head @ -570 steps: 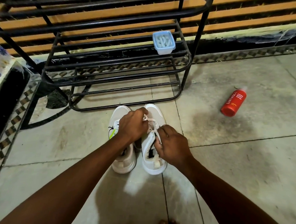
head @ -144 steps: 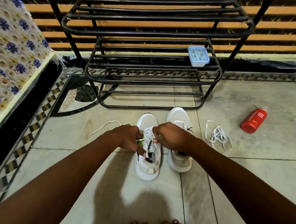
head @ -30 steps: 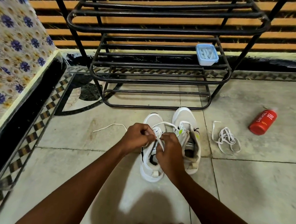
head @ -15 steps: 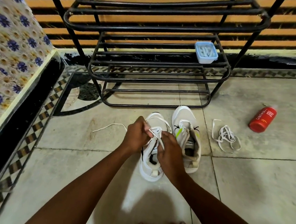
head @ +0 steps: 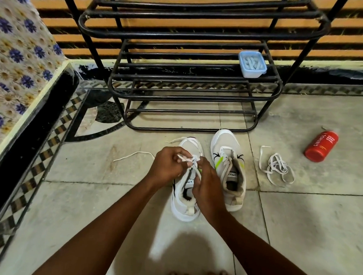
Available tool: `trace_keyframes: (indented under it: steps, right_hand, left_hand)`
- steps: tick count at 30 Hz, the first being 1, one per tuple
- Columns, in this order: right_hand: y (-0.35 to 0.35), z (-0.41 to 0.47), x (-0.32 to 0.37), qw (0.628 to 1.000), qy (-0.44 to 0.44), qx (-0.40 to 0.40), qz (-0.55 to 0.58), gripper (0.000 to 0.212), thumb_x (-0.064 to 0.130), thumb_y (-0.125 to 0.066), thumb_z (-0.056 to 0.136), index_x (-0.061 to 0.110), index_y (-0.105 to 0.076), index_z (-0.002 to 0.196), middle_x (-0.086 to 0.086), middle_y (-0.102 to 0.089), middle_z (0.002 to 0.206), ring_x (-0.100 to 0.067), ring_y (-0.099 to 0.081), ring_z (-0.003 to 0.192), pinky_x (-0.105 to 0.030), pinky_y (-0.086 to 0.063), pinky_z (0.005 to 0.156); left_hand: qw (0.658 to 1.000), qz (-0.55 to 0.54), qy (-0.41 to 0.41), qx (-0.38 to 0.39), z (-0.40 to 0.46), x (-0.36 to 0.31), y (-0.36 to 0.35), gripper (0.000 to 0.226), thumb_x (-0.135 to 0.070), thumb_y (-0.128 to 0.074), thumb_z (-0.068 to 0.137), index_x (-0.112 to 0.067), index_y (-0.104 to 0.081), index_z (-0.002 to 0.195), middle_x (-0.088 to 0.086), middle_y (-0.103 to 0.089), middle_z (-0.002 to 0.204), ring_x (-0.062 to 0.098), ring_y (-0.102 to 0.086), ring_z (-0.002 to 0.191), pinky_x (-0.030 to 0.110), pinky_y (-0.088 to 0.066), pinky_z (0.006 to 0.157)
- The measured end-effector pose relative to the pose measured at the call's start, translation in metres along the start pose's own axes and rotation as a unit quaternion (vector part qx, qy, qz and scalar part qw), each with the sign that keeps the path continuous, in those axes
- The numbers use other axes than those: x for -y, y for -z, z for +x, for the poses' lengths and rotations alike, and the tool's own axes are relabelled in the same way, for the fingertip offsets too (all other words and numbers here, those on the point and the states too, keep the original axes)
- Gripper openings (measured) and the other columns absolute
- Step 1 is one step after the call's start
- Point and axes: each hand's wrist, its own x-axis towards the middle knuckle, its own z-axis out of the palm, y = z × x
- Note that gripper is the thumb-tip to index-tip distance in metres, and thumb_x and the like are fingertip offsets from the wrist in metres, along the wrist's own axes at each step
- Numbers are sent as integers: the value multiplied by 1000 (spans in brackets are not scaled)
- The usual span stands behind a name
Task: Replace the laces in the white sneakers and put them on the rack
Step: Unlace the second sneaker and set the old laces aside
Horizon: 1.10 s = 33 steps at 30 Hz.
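Tiled floor (head: 297, 227), rack (head: 189, 91) behind: left hand (head: 167, 165) and right hand (head: 207, 184) each pinch lace (head: 193, 159) over left sneaker (head: 184, 213) (2nd sneaker (head: 226, 144) unlaced).

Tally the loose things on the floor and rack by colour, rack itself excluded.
White: 4, left sneaker, right sneaker, lace being pulled, loose lace pile
Red: 1, bottle
Blue: 1, container
Total: 6

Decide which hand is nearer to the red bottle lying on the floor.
Right. The right hand works the lace over the left sneaker, on the side toward the red bottle; the left hand is farther away, beyond it.
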Motion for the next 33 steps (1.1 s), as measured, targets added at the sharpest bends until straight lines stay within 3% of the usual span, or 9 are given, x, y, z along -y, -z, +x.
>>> trace_keyframes:
  steps: [4,6,12,15,19,22,25,29,33]
  right_hand:
    - [-2,1,2,1000,-7,1,0,65,-11,-57,85,-2,-42,147,-20,-50,146,-35,-46,138,-22,-24,114]
    - [-2,1,4,1000,-18,5,-5,65,-12,-58,85,-3,-42,147,-22,-52,143,-36,-48,135,-18,-22,111]
    - [-1,1,5,999,-40,13,-9,62,-11,-58,84,1,-46,144,-19,-58,134,-35,-53,127,-25,-35,106]
    - [-2,2,5,999,-44,9,-4,65,-12,-54,85,2,-43,147,-18,-57,137,-35,-52,129,-33,-39,108]
    - [-2,1,4,999,-50,8,4,66,-10,-53,87,1,-39,151,-18,-51,145,-33,-48,136,-33,-37,112]
    - [-2,2,5,998,-61,15,12,69,-10,-53,86,3,-36,152,-18,-50,144,-32,-47,136,-30,-35,111]
    - [-1,3,5,999,-50,20,2,67,-9,-54,87,1,-37,151,-21,-52,141,-33,-49,133,-29,-34,111]
    - [-4,5,5,999,-45,20,-13,63,-7,-53,89,-1,-38,150,-23,-54,137,-36,-51,131,-37,-40,110]
    - [-6,6,3,998,-65,24,-12,72,-10,-51,85,5,-35,153,-20,-53,135,-34,-52,128,-36,-41,108]
  left_hand:
    - [978,187,-89,-30,6,-14,-8,13,6,-72,82,-5,-79,88,-15,-56,71,-4,-53,62,4,-37,67]
    - [991,102,-57,-64,6,-17,-17,12,11,-59,85,9,-64,96,-14,-52,79,1,-54,65,14,-45,70]
    - [960,-30,2,-278,10,-24,-3,23,7,-43,97,-14,-46,87,4,-68,82,20,-71,73,35,-57,68]
    - [959,-200,36,-198,17,-32,8,23,10,-34,101,-10,-43,93,6,-57,73,18,-61,57,38,-59,63]
    - [994,58,-91,-8,9,-26,15,16,-7,-49,103,-16,-50,90,1,-57,77,16,-57,66,35,-52,69]
    - [955,261,-128,59,6,-21,14,5,-21,-67,96,-16,-68,95,1,-51,94,16,-55,88,26,-36,75]
    - [913,353,-178,101,5,-11,12,10,-10,-70,91,-14,-74,99,10,-49,109,26,-55,101,29,-45,88]
    - [909,375,-180,5,1,-14,5,10,-12,-67,86,-16,-68,95,7,-53,100,29,-56,95,38,-45,75]
    - [869,413,-227,-150,9,-24,14,30,3,-62,79,-14,-62,104,7,-65,104,31,-61,100,45,-45,92]
